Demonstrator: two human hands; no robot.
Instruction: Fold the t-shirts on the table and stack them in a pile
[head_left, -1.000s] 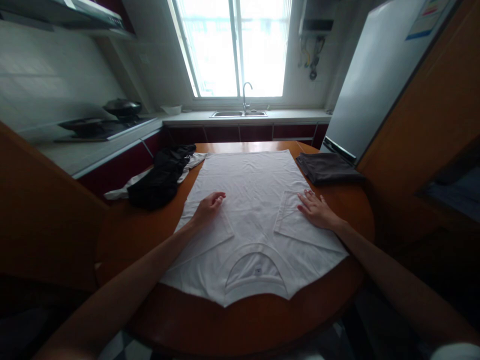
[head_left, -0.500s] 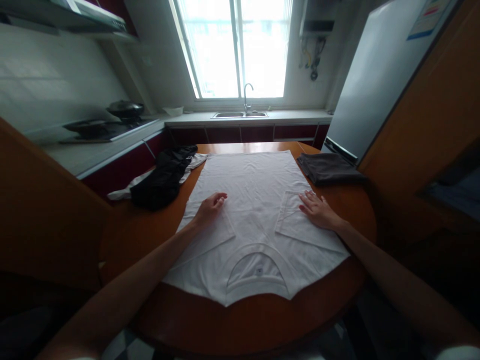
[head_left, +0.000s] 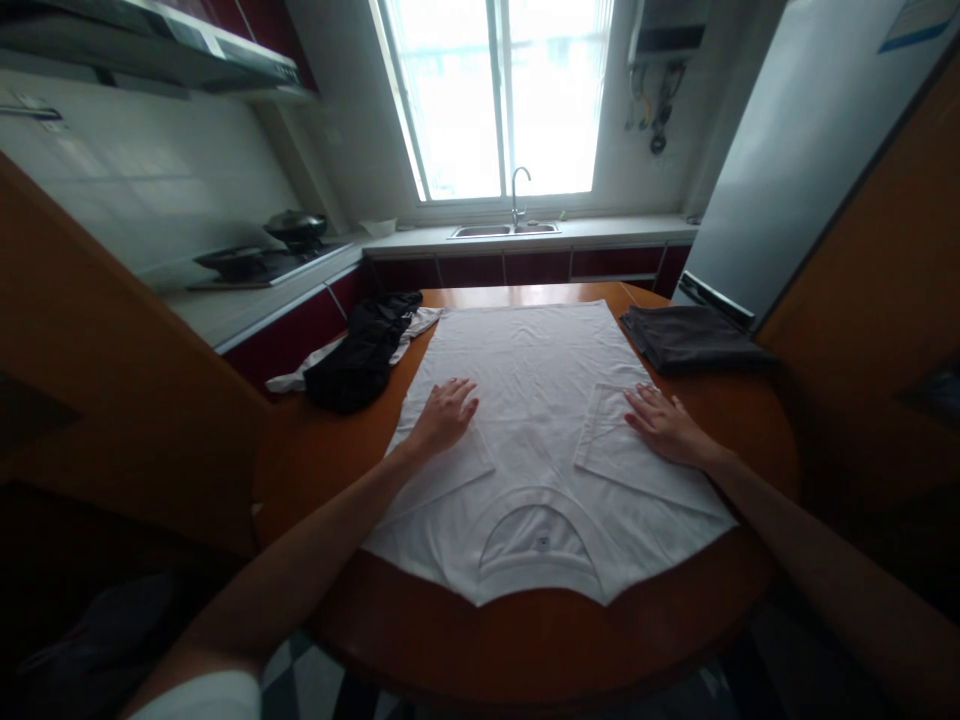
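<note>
The white shirt (head_left: 536,370) lies flat, neckline (head_left: 540,575) at six o'clock. Left hand (head_left: 444,416), previously curled, rests open like right hand (head_left: 666,425), both empty.

The left hand (head_left: 448,415) and the right hand (head_left: 667,425) are both bare—slim fingers, rounded tips, narrow wrists. Seen against the round table (head_left: 525,650), the left forearm (head_left: 322,550) lies on its left side and the right forearm (head_left: 817,555) on its right; both are uncovered and widen smoothly from the wrist. Off the table's near left edge shows a white sleeve (head_left: 199,697), plain and short, its curved hem loose around the arm near the elbow—only that end is visible. The nails are too small to tell in detail.
</note>
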